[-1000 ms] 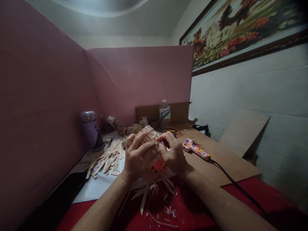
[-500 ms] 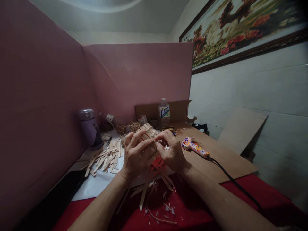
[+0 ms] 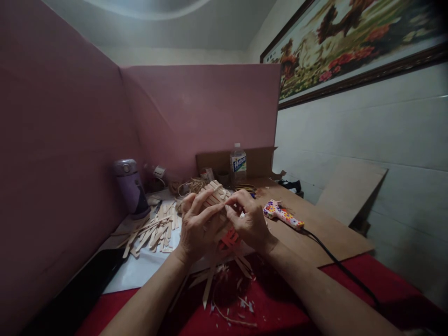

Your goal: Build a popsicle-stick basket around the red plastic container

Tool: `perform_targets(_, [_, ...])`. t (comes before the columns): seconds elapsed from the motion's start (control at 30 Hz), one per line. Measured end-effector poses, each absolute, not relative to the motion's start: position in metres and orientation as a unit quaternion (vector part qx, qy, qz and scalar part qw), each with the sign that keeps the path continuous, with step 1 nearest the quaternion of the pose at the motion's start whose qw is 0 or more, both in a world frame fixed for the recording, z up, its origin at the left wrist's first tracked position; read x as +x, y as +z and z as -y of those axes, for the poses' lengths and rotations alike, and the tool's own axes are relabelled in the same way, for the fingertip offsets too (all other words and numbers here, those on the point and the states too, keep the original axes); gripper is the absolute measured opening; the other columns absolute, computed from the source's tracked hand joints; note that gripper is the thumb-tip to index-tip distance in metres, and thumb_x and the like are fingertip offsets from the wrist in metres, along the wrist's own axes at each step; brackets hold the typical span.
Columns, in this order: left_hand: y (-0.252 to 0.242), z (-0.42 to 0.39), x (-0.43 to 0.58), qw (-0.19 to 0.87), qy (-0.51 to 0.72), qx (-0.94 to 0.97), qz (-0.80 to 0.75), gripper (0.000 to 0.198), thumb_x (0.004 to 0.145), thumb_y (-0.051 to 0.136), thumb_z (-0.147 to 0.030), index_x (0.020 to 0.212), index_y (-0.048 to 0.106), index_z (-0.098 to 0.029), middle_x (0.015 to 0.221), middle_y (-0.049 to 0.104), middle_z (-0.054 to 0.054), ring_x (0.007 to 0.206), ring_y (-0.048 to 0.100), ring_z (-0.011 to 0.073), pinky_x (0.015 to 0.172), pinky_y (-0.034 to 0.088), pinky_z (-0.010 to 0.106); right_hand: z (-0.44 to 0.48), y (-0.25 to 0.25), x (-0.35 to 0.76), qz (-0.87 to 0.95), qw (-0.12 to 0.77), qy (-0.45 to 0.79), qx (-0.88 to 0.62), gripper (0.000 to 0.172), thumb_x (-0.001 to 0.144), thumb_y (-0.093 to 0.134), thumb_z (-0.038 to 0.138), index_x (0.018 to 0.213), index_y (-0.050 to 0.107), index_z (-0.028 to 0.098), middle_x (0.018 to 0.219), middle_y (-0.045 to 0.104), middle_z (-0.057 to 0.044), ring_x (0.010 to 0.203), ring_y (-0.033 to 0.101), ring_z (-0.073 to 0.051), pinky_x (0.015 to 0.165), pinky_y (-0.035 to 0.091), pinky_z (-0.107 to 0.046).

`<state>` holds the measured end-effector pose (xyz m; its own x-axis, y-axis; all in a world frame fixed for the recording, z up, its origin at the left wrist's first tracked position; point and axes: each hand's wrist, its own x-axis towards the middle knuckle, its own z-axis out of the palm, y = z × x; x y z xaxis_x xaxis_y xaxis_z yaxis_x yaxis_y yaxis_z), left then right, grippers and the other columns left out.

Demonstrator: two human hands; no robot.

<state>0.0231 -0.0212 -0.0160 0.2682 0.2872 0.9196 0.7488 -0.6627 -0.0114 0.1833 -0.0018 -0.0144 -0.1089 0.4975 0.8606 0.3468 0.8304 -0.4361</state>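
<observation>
- Red-covered desk [image 3: 297, 298] lies nearest, strewn with wood slivers [image 3: 229, 298].
- Above it, a craft-stick panel [image 3: 214, 192] has its long axis running away from the person, far end tilted up.
- Left hand [image 3: 196, 231] fingers are curled over the panel; right hand [image 3: 250, 224] fingertips pinch its right edge.
- Farther off: glue gun [image 3: 283, 215], then water bottle [image 3: 238, 163].

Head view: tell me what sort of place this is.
Probably a home craft corner: left hand and right hand hold a wooden-stick panel, loose craft sticks and a glue gun lie nearby, a framed picture hangs above.
</observation>
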Motion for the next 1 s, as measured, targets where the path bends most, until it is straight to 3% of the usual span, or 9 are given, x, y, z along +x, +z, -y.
perform_targets(0.4, [-0.0129, 0.0223, 0.0251, 0.242, -0.498, -0.765, 0.328, 0.022, 0.086, 0.058, -0.033, 0.101, 0.070, -0.022, 0.128, 0.058, 0.013, 0.114, 0.053, 0.0258, 0.100, 0.034, 0.048, 0.0046, -0.0122, 0.1839, 0.756, 0.592, 0.052, -0.274, 0.010, 0.081, 0.053, 0.009, 0.080, 0.055, 0.019, 0.081, 0.051, -0.002, 0.074, 0.050, -0.015, 0.067, 0.041, -0.028])
perform_targets(0.6, [-0.0153, 0.0212, 0.0242, 0.230, -0.509, -0.759, 0.333, 0.029, 0.080, 0.065, -0.039, 0.104, 0.068, -0.023, 0.129, 0.057, 0.012, 0.113, 0.053, 0.0271, 0.099, 0.035, 0.048, 0.0027, -0.0126, 0.1830, 0.749, 0.602, 0.058, -0.272, 0.011, 0.081, 0.052, 0.009, 0.078, 0.054, 0.020, 0.078, 0.049, -0.001, 0.070, 0.048, -0.014, 0.063, 0.040, -0.026])
perform_targets(1.0, [-0.0155, 0.0217, 0.0227, 0.270, -0.482, -0.761, 0.339, 0.026, 0.084, 0.061, -0.031, 0.108, 0.070, -0.025, 0.130, 0.053, 0.012, 0.116, 0.045, 0.0278, 0.100, 0.037, 0.049, 0.0040, -0.0126, 0.1834, 0.747, 0.601, 0.061, -0.278, 0.011, 0.081, 0.053, 0.010, 0.077, 0.053, 0.020, 0.078, 0.049, -0.001, 0.070, 0.048, -0.014, 0.063, 0.039, -0.026])
